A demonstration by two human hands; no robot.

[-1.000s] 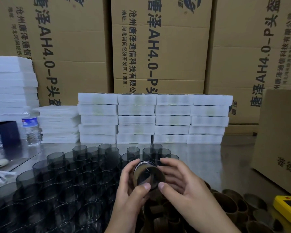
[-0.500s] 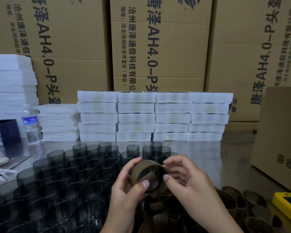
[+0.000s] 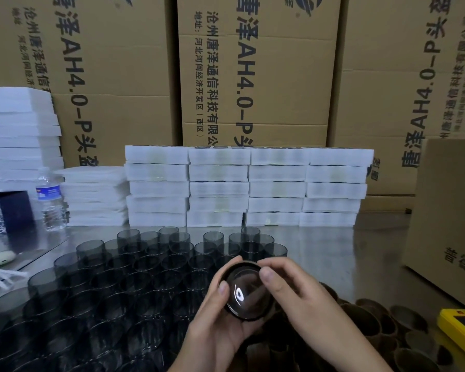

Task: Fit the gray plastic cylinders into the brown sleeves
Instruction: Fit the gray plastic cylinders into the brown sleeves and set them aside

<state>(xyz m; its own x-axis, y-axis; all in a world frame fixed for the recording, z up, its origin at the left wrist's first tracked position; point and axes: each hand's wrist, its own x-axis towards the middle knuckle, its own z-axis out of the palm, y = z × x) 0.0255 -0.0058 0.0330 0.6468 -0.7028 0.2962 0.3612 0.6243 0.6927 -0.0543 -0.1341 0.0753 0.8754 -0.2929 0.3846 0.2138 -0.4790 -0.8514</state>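
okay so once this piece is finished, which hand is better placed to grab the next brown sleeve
Probably the right hand: the loose brown sleeves lie just beside and below it, while the left hand cradles the assembled piece over by the gray cylinders.

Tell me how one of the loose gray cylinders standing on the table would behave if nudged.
The gray cylinders look thin-walled and see-through, so probably light and easily slid on the shiny metal table. Knocked over, one would likely roll. Packed neighbours would probably get bumped too.

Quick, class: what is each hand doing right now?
Left hand: closed around the gray cylinder in its brown sleeve.
Right hand: fingers gripping the same piece's rim.
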